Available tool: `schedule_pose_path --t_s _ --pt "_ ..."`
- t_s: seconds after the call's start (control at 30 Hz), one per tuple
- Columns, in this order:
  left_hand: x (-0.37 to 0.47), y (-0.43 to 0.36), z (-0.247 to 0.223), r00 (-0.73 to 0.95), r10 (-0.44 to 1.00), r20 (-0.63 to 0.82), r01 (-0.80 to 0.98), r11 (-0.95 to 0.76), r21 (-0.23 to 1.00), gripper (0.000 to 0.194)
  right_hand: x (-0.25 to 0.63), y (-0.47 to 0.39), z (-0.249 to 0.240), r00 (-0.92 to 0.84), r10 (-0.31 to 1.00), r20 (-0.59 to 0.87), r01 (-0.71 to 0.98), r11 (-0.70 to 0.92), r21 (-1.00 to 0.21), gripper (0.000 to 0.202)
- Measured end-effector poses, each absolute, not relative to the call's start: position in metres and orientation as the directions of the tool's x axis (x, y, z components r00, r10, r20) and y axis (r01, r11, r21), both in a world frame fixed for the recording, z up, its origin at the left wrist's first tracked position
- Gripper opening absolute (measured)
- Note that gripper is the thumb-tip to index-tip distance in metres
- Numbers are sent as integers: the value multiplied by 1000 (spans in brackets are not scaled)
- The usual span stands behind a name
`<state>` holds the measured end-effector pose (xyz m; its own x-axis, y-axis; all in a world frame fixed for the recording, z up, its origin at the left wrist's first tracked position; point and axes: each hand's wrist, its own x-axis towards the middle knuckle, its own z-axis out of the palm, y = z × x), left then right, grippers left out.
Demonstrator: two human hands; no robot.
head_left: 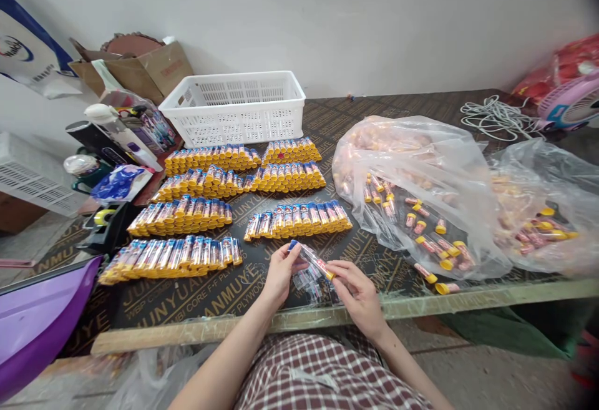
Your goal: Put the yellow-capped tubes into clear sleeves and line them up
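Both hands hold one small clear tube (314, 259) near the front edge of the table. It has a blue end, a yellow end and red-and-white contents. My left hand (282, 273) pinches the blue end, while the fingers of my right hand (356, 290) close on the yellow end. Below the tube lie some clear plastic pieces (306, 285), partly covered by my hands. Stacked rows of similar tubes (299, 219) with blue and yellow ends lie beyond and to the left. To the right, loose yellow-ended tubes (425, 273) lie at the mouth of a clear bag (421, 148).
Behind the stacks stands a white plastic crate (243, 120). A second bag (538, 248) of tubes, a coiled white cable (496, 117) and a pink fan (568, 107) are at right. A tape dispenser (105, 226) and a purple tub (56, 316) are at left.
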<state>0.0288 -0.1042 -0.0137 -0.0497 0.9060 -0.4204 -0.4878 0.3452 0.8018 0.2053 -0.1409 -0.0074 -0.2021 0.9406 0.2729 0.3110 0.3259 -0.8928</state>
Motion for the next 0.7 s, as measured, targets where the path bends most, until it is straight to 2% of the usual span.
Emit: schedule_pose_path --t_s 0.33,0.43,0.53,0.63,0.7 --pt "33 -107 3 34 908 -418 -540 369 756 50 201 -143 -9 -185 931 315 285 358 -889 30" --pt "37 -112 5 88 908 -411 -497 397 771 48 199 -143 -12 -165 930 328 301 364 -882 46" --pt "41 -118 5 224 873 -433 -411 487 771 45 200 -140 -10 -187 900 393 374 435 -819 66" --pt "44 -124 7 357 814 -458 -308 565 765 46 204 -137 -6 -301 869 393 354 484 -800 82" --pt "45 -125 10 407 787 -464 -269 589 762 44 207 -136 -4 -393 847 357 331 493 -805 85"
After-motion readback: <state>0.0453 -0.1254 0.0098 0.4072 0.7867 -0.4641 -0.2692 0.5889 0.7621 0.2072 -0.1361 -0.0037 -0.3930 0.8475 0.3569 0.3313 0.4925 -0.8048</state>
